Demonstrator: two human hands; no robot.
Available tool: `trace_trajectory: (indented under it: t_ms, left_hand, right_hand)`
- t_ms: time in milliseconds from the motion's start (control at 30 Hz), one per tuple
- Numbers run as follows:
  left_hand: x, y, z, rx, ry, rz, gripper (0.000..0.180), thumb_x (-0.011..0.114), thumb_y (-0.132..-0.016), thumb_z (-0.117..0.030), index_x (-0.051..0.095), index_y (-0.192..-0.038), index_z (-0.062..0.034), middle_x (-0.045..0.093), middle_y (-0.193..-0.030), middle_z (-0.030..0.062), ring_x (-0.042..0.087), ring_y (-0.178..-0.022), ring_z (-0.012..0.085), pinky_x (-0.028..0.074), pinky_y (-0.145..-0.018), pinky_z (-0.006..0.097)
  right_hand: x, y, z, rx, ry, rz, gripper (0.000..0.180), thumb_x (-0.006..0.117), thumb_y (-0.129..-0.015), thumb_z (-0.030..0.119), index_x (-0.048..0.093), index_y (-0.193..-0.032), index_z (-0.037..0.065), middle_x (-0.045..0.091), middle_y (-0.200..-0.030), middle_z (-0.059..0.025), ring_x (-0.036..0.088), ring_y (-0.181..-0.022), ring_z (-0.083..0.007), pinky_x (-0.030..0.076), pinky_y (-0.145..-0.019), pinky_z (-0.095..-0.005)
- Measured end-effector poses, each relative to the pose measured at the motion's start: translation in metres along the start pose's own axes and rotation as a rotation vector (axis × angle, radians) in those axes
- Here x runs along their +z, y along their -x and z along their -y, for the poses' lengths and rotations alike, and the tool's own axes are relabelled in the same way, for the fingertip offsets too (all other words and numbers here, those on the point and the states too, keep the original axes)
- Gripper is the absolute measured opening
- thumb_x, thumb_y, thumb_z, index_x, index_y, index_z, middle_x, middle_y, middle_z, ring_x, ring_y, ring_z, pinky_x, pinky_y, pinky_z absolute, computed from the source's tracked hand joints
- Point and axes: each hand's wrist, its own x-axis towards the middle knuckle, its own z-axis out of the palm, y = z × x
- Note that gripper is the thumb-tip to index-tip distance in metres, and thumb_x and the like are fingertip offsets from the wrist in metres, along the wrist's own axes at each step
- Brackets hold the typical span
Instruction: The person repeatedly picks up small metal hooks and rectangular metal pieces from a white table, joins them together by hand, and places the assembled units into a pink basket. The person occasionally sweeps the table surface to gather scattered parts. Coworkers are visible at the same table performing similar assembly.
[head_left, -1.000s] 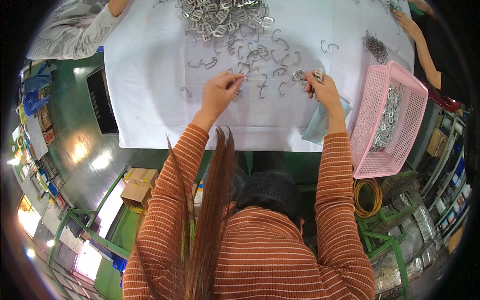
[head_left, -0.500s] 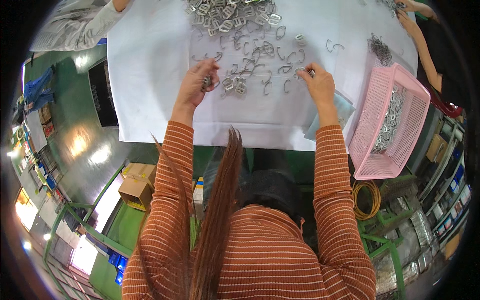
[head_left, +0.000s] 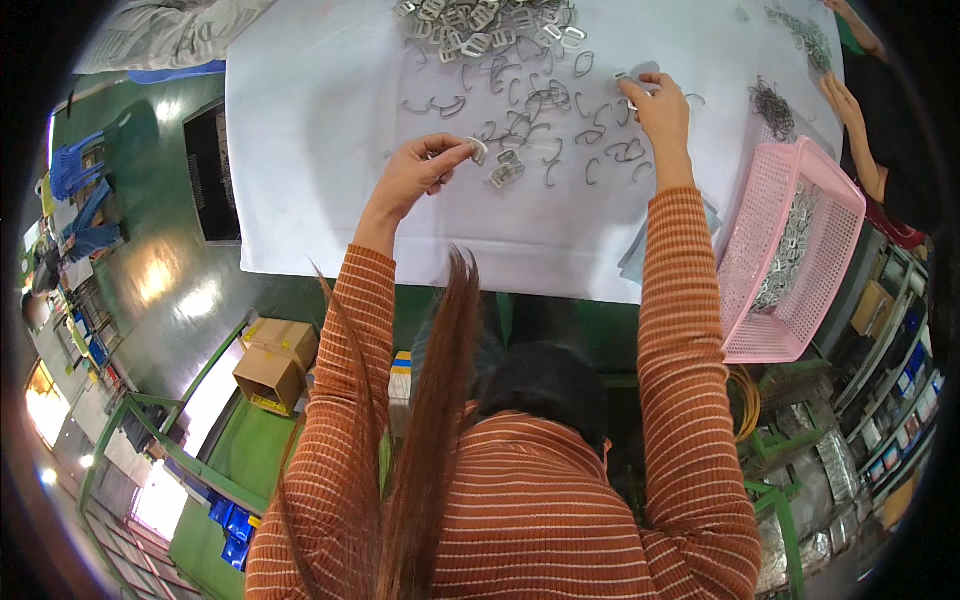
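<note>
My left hand (head_left: pixel 412 178) is closed, with a silver metal buckle (head_left: pixel 478 151) pinched at its fingertips. Just right of it, a few slotted buckles (head_left: pixel 507 169) lie together on the white cloth. Farther out, my right hand (head_left: pixel 662 110) curls its fingers round a metal buckle (head_left: pixel 633 103), mostly covered by them. Another buckle (head_left: pixel 620 77) sits right at those fingertips; whether they touch it I cannot tell. Between my hands many thin bent wire hooks (head_left: pixel 547 97) are scattered. Beyond them rises a heap of slotted metal buckles (head_left: pixel 482 22).
A pink perforated basket (head_left: pixel 768 250) holding metal pieces stands at the table's right edge. Near it are a dark wire heap (head_left: pixel 771 105) and another person's hands (head_left: pixel 843 100). A light blue sheet (head_left: pixel 640 250) lies under my right forearm. Another person's sleeve (head_left: pixel 160 38) shows far left.
My right hand has moved farther away, up to the lone buckle. My left hand has come lower and turned toward the right, bringing a buckle to its fingertips near the few lying there.
</note>
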Motion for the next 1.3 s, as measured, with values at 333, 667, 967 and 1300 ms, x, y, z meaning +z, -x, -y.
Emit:
trace_trajectory:
  t_ms: [333,667,967,1300]
  left_hand:
    - [-0.022,0.020,-0.007,0.093,0.582,0.201,0.019,0.059,-0.085,-0.023,0.059,-0.084,-0.0042,0.053,-0.063,-0.0007,0.048,-0.057,0.0074,0.032,-0.044,0.019]
    - [0.053,0.012,0.057,0.207,-0.713,-0.312,0.023,0.067,-0.079,-0.026,0.059,-0.087,-0.0064,0.055,-0.064,-0.0011,0.055,-0.057,0.0093,0.042,-0.050,0.026]
    - [0.035,0.001,0.028,-0.068,-0.155,0.077,0.018,0.070,-0.073,-0.019,0.061,-0.086,-0.0088,0.054,-0.060,0.0036,0.050,-0.052,0.0127,0.037,-0.046,0.027]
    - [0.073,-0.018,-0.017,-0.252,-0.242,0.052,0.014,0.069,-0.074,-0.014,0.056,-0.080,-0.0106,0.046,-0.059,-0.0032,0.042,-0.048,0.0051,0.029,-0.041,0.020]
  right_hand:
    - [-0.029,0.061,0.006,0.151,-1.090,0.729,0.030,0.061,-0.083,0.024,0.058,-0.104,0.003,0.061,-0.087,-0.0056,0.054,-0.056,-0.0107,0.039,-0.045,-0.0190]
    - [0.052,0.107,0.066,-0.591,0.227,0.566,0.018,0.064,-0.075,0.019,0.062,-0.090,0.011,0.065,-0.079,-0.0076,0.062,-0.072,-0.0250,0.048,-0.062,-0.0378]
    - [-0.001,0.080,0.036,-0.148,-0.152,0.534,0.021,0.069,-0.069,0.023,0.066,-0.083,0.008,0.062,-0.070,-0.0069,0.059,-0.062,-0.0182,0.046,-0.056,-0.0323]
    - [-0.067,0.076,-0.028,0.270,-0.449,0.365,0.022,0.070,-0.069,0.018,0.064,-0.081,0.000,0.058,-0.063,-0.0031,0.050,-0.047,-0.0090,0.037,-0.041,-0.0236]
